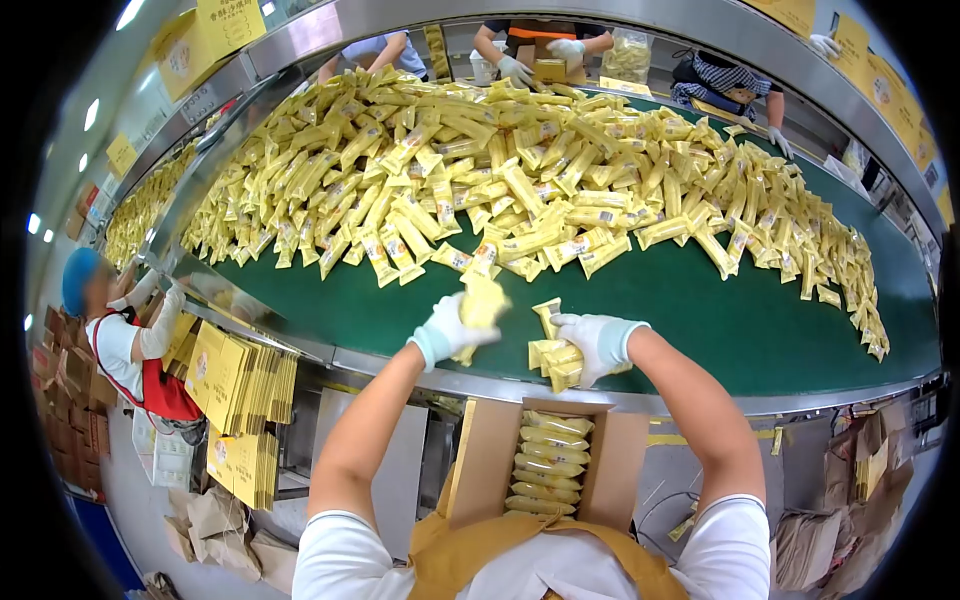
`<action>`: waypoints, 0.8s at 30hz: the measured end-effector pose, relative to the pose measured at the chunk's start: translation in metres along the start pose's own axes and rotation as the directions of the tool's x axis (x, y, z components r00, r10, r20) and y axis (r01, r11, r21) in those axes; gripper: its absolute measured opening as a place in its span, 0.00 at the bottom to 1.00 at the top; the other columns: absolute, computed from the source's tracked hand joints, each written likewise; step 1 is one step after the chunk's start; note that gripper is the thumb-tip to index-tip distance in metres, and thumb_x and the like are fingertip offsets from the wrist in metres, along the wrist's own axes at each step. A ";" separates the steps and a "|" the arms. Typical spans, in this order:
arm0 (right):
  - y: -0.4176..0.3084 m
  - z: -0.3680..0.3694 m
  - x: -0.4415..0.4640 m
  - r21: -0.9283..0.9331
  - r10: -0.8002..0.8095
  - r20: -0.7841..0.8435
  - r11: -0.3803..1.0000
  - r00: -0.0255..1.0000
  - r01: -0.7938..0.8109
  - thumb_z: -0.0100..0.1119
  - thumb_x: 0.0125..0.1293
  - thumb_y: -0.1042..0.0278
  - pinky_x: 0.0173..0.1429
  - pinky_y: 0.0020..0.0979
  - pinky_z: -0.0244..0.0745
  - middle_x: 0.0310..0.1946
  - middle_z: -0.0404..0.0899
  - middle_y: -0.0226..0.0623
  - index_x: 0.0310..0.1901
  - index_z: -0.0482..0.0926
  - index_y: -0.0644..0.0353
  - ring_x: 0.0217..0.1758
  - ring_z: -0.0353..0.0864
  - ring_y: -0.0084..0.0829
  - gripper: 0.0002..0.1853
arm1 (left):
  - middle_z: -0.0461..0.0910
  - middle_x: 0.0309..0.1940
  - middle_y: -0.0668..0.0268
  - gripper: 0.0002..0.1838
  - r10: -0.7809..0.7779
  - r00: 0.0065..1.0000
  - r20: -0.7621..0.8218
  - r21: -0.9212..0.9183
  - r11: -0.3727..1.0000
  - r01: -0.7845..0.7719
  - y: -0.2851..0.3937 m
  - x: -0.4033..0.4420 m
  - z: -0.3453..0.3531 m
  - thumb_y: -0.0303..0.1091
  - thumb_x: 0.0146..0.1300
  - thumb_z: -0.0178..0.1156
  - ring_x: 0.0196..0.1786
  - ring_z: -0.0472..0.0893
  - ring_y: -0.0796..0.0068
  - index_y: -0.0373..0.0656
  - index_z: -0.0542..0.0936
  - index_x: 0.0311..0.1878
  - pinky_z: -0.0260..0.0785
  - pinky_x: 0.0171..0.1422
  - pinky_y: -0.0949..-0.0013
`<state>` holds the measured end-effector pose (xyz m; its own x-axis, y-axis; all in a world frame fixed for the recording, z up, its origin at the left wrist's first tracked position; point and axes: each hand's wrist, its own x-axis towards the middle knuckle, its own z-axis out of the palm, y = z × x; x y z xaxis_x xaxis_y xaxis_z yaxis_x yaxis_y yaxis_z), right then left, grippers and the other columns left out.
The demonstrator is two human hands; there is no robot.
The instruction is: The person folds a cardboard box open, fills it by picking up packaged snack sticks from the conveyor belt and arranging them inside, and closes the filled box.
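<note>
My left hand (453, 328), in a white glove, is closed around yellow wrapped snack packets (484, 303) at the near side of the green conveyor belt (400, 330). These packets are smeared by motion. My right hand (597, 345), gloved too, grips a small bunch of yellow packets (556, 362) just above the belt's near edge. Below both hands, against my body, stands an open cardboard box (478, 455) with a row of packets (548, 465) lying inside. Beyond my hands, a big heap of loose packets (500, 170) covers the far part of the belt.
A metal rail (370, 362) runs along the belt's near edge. Flattened yellow cartons (235, 380) are stacked at the left, beside a person in a red apron (165, 390). Several co-workers with gloved hands (567, 50) stand across the belt. Brown paper (805, 545) lies at the lower right.
</note>
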<state>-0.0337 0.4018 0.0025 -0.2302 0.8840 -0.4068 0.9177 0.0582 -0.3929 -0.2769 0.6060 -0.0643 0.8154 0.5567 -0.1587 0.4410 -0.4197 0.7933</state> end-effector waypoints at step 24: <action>0.006 0.028 -0.035 -0.069 0.300 -0.247 0.943 0.921 -0.326 0.76 0.39 0.46 0.66 0.45 0.70 0.57 0.71 0.52 0.61 0.75 0.62 0.59 0.74 0.54 0.46 | 0.68 0.68 0.47 0.57 0.071 0.997 -0.034 0.508 0.860 -0.044 0.049 -0.001 -0.008 0.68 0.39 0.76 0.71 0.68 0.48 0.33 0.72 0.65 0.57 0.78 0.55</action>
<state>-0.0295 0.3582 -0.0083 0.1436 0.9465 -0.2891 0.9628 -0.2012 -0.1806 -0.2593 0.5905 -0.0202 0.8315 0.5495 -0.0814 0.5338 -0.7497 0.3913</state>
